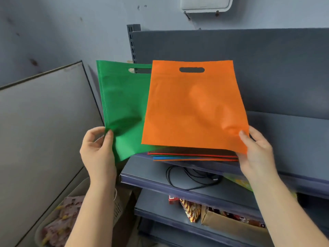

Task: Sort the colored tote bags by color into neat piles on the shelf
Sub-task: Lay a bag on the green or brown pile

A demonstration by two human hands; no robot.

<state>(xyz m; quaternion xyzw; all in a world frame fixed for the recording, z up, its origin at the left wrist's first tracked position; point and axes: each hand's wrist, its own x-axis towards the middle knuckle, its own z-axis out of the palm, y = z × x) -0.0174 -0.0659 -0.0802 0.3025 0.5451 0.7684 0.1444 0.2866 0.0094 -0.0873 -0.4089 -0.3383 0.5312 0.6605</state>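
- Green tote bags — a thin sheaf of several, edges aligned, raised at the left of the scene; the left hand pinches the near left corner between thumb and fingers, so the sheaf stands up clear of the shelf, probably to keep one colour apart as its own group.
- Orange tote bag — a single bag, handle slot at the far end, lifted at a tilt over the mixed stack; the right hand grips its near right corner, thumb on top, which peels it off without dragging the bags beneath.
- Mixed stack — unsorted bags lying flat at the near edge of the top shelf, red, green, blue and orange edges showing; sorting looks early.
- Black cable — coiled on the shelf below.
- Cardboard box — lower shelf, near right, holding packets.
- Basket — near left, on the floor side, partly hidden.
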